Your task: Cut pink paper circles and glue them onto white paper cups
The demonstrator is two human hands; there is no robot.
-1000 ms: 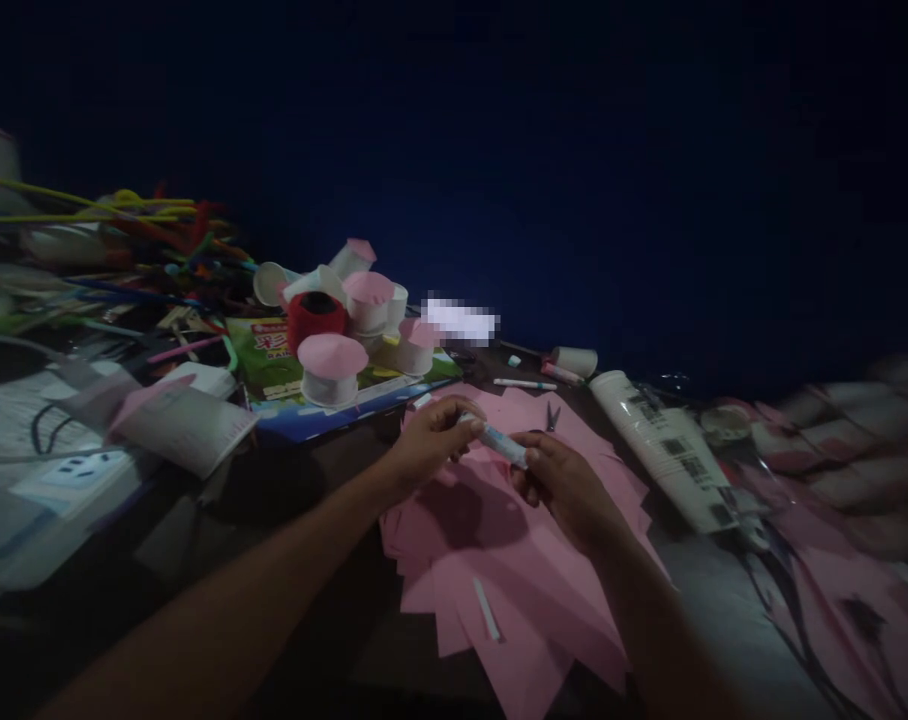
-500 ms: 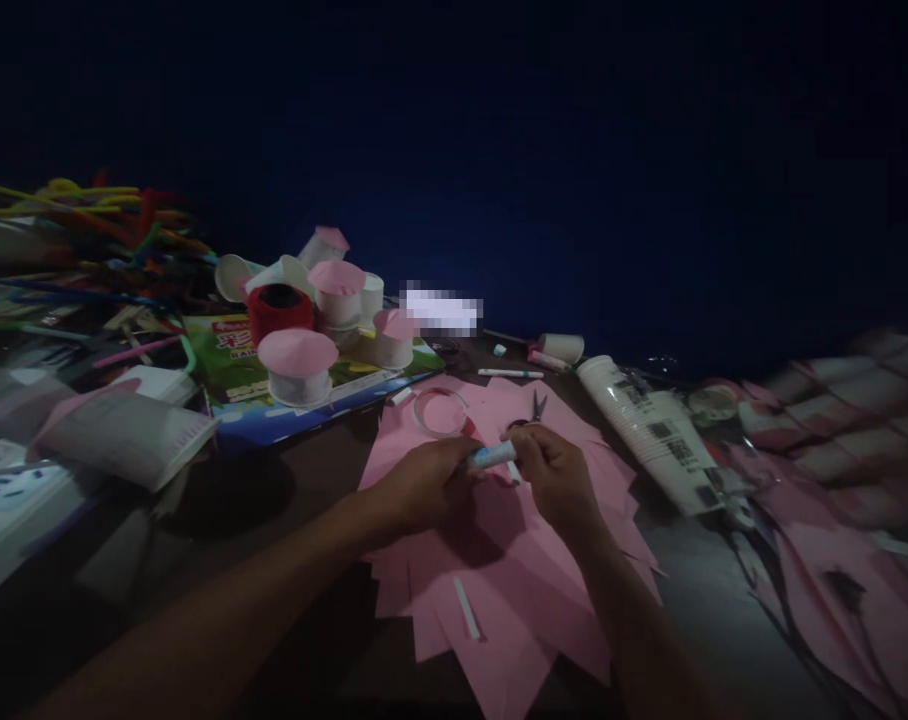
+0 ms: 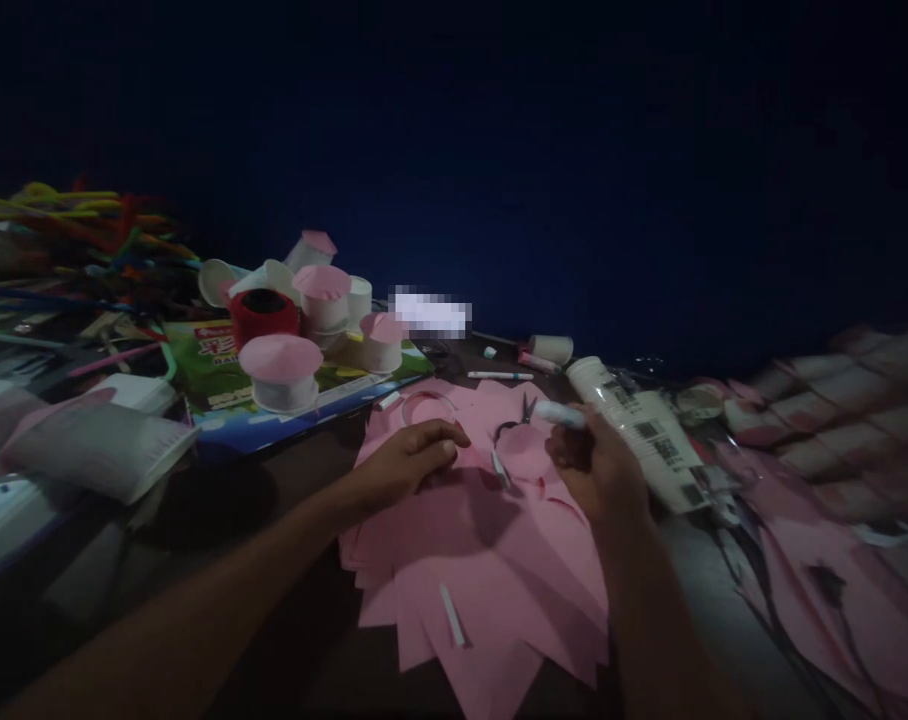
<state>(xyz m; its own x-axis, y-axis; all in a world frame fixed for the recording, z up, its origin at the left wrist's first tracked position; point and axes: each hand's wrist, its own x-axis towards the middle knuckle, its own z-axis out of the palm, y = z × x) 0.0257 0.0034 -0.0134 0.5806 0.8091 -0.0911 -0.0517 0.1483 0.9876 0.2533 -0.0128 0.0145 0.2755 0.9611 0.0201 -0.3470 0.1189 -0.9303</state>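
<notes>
My right hand [image 3: 600,465] is closed around a whitish glue stick [image 3: 560,414], raised above the right part of the pink paper sheets [image 3: 491,580]. My left hand [image 3: 409,460] hovers over the left part of the sheets, fingers loosely stretched and apart, with nothing visible in them. Just behind it lies a clear ring like a tape roll [image 3: 428,402]. Between my hands are scissors [image 3: 527,408] with dark handles, a round pink paper piece [image 3: 527,452] and a small white stick-like piece [image 3: 500,470]. A white strip [image 3: 452,615] rests on the nearer sheets.
Paper cups with pink tops [image 3: 281,365] stand on a colourful packet [image 3: 229,425] at the left, near a red spool [image 3: 263,318]. Pipe cleaners [image 3: 56,215] pile up far left. A sleeve of paper cups [image 3: 645,435] lies at the right; a marker [image 3: 500,375] is behind the sheets.
My hands have come apart. The right hand has carried the glue stick to the right, and the left has let go of it. The view has shifted slightly.
</notes>
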